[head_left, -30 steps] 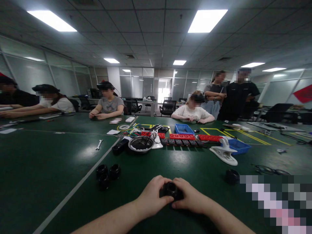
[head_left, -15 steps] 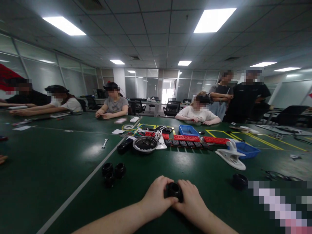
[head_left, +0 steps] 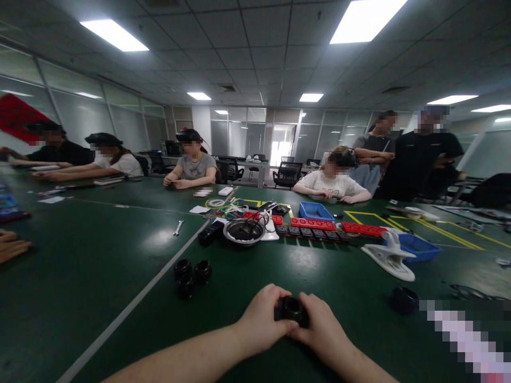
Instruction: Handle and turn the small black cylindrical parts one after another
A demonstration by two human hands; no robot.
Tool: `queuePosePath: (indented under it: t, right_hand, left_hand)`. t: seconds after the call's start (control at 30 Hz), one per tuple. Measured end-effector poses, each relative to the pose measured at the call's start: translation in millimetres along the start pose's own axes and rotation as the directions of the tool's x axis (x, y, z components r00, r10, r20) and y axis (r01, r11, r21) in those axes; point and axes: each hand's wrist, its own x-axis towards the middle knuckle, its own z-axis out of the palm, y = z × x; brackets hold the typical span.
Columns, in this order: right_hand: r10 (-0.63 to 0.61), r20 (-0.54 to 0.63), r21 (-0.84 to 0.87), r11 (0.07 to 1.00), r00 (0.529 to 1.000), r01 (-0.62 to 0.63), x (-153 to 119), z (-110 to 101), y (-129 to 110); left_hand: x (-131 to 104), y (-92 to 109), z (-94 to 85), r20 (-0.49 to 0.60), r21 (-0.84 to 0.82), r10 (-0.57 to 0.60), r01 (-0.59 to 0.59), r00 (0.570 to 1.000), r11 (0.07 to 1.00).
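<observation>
Close to me, a glossy round black part with a hole in its top (head_left: pixel 293 307) is gripped between both hands just over the table. My left hand (head_left: pixel 266 315) is closed around its left side, thumb across the front. From the right, my right hand (head_left: pixel 322 323) wraps the same part, its thumb meeting the left one. The underside is hidden by my fingers. Left of my hands, similar black parts (head_left: pixel 203 272) stand grouped on the green table (head_left: pixel 131 271). Another dark round part (head_left: pixel 404 300) sits off to the right.
A metal bowl (head_left: pixel 244 233) with cables, a black handheld device (head_left: pixel 211 233), red strips (head_left: pixel 313 224), a white clamp-like stand (head_left: pixel 393 258) and a blue bin (head_left: pixel 419 249) line the middle. A wrench (head_left: pixel 179 228) lies left. Another person's hand (head_left: pixel 11 246) rests at the left edge; several people surround the table.
The camera has turned slightly left, so the scene sits further right. Both hands keep hold of the round black part, and its position between them looks nearly the same.
</observation>
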Motion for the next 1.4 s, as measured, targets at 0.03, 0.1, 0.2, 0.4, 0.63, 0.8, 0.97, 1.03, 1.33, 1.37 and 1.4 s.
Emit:
queuePosePath:
  t: [0.03,0.1,0.2,0.4,0.63,0.8,0.97,1.03,1.33,1.37,1.4]
  right_hand:
    - [-0.009,-0.036,-0.034,0.999,0.999,0.008,-1,1,-2]
    - [-0.066,-0.025,-0.005,0.998,0.998,0.066,-1,-1,-3]
    - [-0.192,0.126,0.163,0.972,0.973,0.170,1,-12,2]
    - [-0.312,0.245,0.351,0.911,0.918,0.216,6,-27,17]
    - [-0.045,0.043,0.096,0.995,0.998,0.041,2,-2,6]
    - [-0.069,-0.067,-0.014,0.998,0.995,0.068,-3,2,-4]
    - [-0.245,0.177,0.259,0.946,0.953,0.195,1,-21,7]
    - [-0.291,0.246,0.348,0.917,0.925,0.196,4,-29,13]
    - [-0.036,0.032,-0.011,0.999,0.999,0.036,-2,-8,-1]
    - [-0.040,-0.009,-0.063,0.997,0.999,0.039,-3,-5,-3]
    - [-0.050,-0.029,-0.088,0.995,0.998,0.047,-3,-4,-4]
  left_hand:
    - [0,0,0.2,-0.015,-0.002,0.000,0.000,1.000,1.000]
    - [0,-1,-0.1,-0.009,-0.012,0.014,-0.014,1.000,1.000]
    - [1,-6,-0.8,0.062,-0.053,0.053,-0.050,0.997,0.997]
    - [4,-13,0.4,0.137,-0.127,0.103,-0.085,0.985,0.988]
    - [1,-8,4.5,0.057,-0.107,0.027,-0.021,0.998,0.994]
    - [2,-7,4.3,0.018,-0.099,0.019,-0.018,1.000,0.995]
    - [3,-6,-1.8,0.127,-0.105,0.066,-0.052,0.990,0.993]
    - [2,-6,-2.1,0.154,-0.108,0.076,-0.060,0.985,0.992]
    - [-2,-2,7.8,-0.008,-0.012,0.024,-0.025,1.000,1.000]
    - [-2,-2,7.9,-0.023,0.000,0.025,-0.025,0.999,1.000]
    - [-2,-1,7.5,-0.029,0.009,0.029,-0.028,0.999,1.000]
